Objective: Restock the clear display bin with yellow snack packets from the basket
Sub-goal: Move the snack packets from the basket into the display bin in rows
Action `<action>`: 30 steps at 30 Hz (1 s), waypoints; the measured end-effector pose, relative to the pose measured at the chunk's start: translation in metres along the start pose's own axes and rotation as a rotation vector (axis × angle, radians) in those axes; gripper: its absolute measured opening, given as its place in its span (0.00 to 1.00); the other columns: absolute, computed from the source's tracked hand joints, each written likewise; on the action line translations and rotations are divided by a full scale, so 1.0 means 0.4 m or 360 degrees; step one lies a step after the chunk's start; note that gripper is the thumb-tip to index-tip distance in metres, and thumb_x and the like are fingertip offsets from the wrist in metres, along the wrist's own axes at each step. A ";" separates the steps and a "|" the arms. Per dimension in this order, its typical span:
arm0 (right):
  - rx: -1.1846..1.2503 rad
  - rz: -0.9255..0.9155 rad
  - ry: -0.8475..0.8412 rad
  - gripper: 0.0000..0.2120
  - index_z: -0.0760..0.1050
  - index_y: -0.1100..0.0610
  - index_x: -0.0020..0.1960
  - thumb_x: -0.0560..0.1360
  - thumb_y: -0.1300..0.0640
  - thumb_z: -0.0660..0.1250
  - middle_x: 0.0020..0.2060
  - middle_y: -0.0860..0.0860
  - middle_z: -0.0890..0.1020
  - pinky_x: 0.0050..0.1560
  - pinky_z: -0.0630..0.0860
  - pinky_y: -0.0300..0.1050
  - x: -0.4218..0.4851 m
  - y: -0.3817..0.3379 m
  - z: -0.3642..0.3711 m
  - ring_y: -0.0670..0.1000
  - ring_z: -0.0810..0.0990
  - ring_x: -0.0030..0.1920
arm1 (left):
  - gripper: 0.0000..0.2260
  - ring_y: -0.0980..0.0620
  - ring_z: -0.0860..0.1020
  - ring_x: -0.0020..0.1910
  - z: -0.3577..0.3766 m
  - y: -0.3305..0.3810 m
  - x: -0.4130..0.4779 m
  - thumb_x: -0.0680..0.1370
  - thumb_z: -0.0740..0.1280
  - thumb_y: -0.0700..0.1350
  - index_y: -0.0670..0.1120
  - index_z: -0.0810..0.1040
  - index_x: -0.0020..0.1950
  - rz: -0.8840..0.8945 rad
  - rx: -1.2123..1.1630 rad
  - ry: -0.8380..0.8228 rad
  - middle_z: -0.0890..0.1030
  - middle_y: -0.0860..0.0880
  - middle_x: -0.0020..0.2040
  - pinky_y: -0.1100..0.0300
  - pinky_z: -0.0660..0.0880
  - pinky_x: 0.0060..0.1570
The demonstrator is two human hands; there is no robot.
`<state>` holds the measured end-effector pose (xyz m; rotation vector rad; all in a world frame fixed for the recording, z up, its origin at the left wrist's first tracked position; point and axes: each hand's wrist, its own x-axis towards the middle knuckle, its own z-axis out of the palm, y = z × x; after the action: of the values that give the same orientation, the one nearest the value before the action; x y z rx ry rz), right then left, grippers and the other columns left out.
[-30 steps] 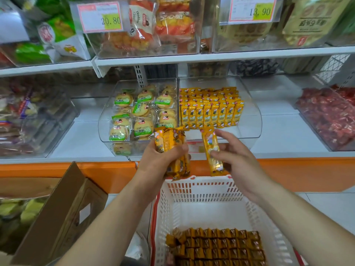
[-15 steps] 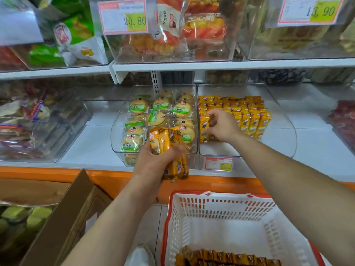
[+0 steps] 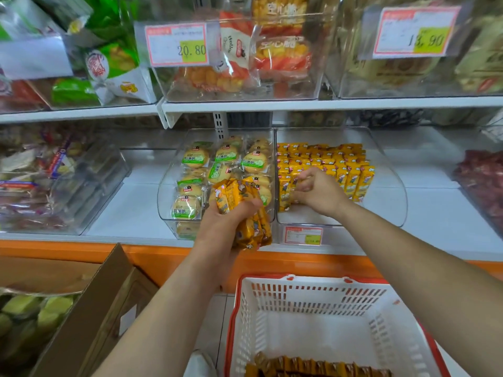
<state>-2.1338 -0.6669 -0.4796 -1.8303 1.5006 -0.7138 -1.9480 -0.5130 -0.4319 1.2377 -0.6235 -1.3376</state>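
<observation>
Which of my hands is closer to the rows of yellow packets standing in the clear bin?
Right. The right hand is inside the clear bin, at the front rows of packets. The left hand grips a bundle of packets outside it, before the neighbouring cake bin.

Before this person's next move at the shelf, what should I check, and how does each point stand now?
1. Left hand has a firm grip on the bundle of yellow packets: ok.
2. Right hand has let go of the packet at the front row: cannot tell; its fingers are curled against the row.
3. Clear display bin has room: ok, with bare floor at the front right.
4. Stocked rows stand upright: ok.
5. Basket holds more loose packets: ok.
</observation>
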 end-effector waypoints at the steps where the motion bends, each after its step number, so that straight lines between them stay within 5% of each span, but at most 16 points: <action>1: 0.0042 -0.0032 0.0067 0.13 0.74 0.53 0.54 0.73 0.58 0.73 0.44 0.49 0.81 0.45 0.74 0.43 -0.035 -0.011 -0.017 0.50 0.80 0.49 | 0.33 0.45 0.87 0.48 0.003 -0.001 -0.001 0.60 0.79 0.49 0.50 0.76 0.63 -0.0006 -0.0009 -0.0011 0.87 0.47 0.51 0.52 0.83 0.39; 4: 0.0441 -0.0080 0.0032 0.06 0.78 0.48 0.52 0.77 0.57 0.70 0.45 0.47 0.84 0.47 0.80 0.45 -0.171 -0.043 -0.060 0.49 0.84 0.46 | 0.28 0.43 0.87 0.48 0.021 -0.012 -0.007 0.63 0.79 0.47 0.48 0.77 0.62 -0.0057 -0.0023 -0.0061 0.88 0.45 0.50 0.52 0.83 0.39; 7: 0.0920 -0.0010 -0.0350 0.11 0.76 0.42 0.59 0.78 0.52 0.70 0.47 0.47 0.85 0.42 0.83 0.46 -0.317 -0.072 -0.070 0.51 0.86 0.45 | 0.22 0.39 0.86 0.48 0.056 -0.038 -0.020 0.66 0.78 0.43 0.44 0.81 0.59 -0.0117 -0.0020 -0.0214 0.87 0.40 0.51 0.50 0.83 0.41; 9: 0.0945 -0.0006 -0.0354 0.17 0.76 0.42 0.61 0.74 0.51 0.75 0.46 0.44 0.84 0.41 0.82 0.44 -0.367 -0.076 -0.068 0.50 0.86 0.46 | 0.17 0.37 0.86 0.51 0.079 -0.058 -0.033 0.69 0.77 0.40 0.43 0.83 0.58 -0.0137 -0.0056 -0.0389 0.85 0.36 0.54 0.48 0.83 0.43; 13: 0.1298 0.0127 -0.0341 0.24 0.78 0.49 0.58 0.63 0.55 0.78 0.45 0.50 0.86 0.42 0.82 0.46 -0.378 -0.062 -0.092 0.53 0.86 0.47 | 0.28 0.34 0.81 0.62 0.093 -0.074 -0.044 0.70 0.76 0.47 0.42 0.77 0.69 -0.0190 -0.0126 -0.0534 0.81 0.35 0.64 0.39 0.79 0.58; 15: 0.1434 0.0167 -0.0364 0.26 0.79 0.51 0.59 0.62 0.57 0.78 0.46 0.51 0.86 0.43 0.82 0.47 -0.379 -0.048 -0.106 0.55 0.86 0.48 | 0.28 0.35 0.81 0.61 0.094 -0.074 -0.042 0.68 0.77 0.48 0.43 0.79 0.67 -0.0189 -0.0137 -0.0544 0.82 0.37 0.63 0.41 0.79 0.57; 18: 0.1396 0.0176 -0.0385 0.33 0.76 0.49 0.65 0.61 0.57 0.80 0.48 0.54 0.85 0.44 0.82 0.50 -0.383 -0.033 -0.110 0.58 0.86 0.50 | 0.22 0.40 0.86 0.51 0.092 -0.074 -0.037 0.66 0.78 0.47 0.45 0.84 0.59 -0.0205 -0.0132 -0.0517 0.86 0.40 0.55 0.48 0.82 0.45; 23: 0.1387 0.0164 -0.0391 0.37 0.68 0.32 0.62 0.62 0.55 0.81 0.53 0.56 0.77 0.43 0.82 0.53 -0.369 -0.028 -0.121 0.58 0.86 0.46 | 0.26 0.38 0.86 0.50 0.093 -0.065 -0.032 0.69 0.79 0.43 0.41 0.77 0.64 -0.0212 -0.0014 -0.0419 0.86 0.39 0.54 0.50 0.82 0.41; 26: 0.1239 0.0140 -0.0241 0.36 0.66 0.39 0.65 0.65 0.55 0.81 0.60 0.58 0.74 0.44 0.82 0.52 -0.327 -0.027 -0.132 0.60 0.86 0.48 | 0.28 0.45 0.86 0.40 0.085 -0.052 -0.029 0.64 0.79 0.47 0.42 0.78 0.62 -0.0150 0.0035 -0.0290 0.87 0.44 0.45 0.56 0.80 0.32; 30: 0.0625 -0.0001 0.0112 0.34 0.65 0.46 0.68 0.67 0.51 0.78 0.54 0.57 0.77 0.52 0.81 0.58 -0.209 -0.013 -0.138 0.59 0.83 0.52 | 0.28 0.45 0.87 0.43 0.055 -0.036 -0.015 0.63 0.79 0.50 0.44 0.79 0.61 -0.0121 0.0091 -0.0172 0.87 0.43 0.49 0.56 0.81 0.33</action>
<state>-2.1887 -0.5925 -0.4408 -1.5212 1.2927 -1.0035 -1.9747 -0.5112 -0.4366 1.2516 -0.7008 -1.4660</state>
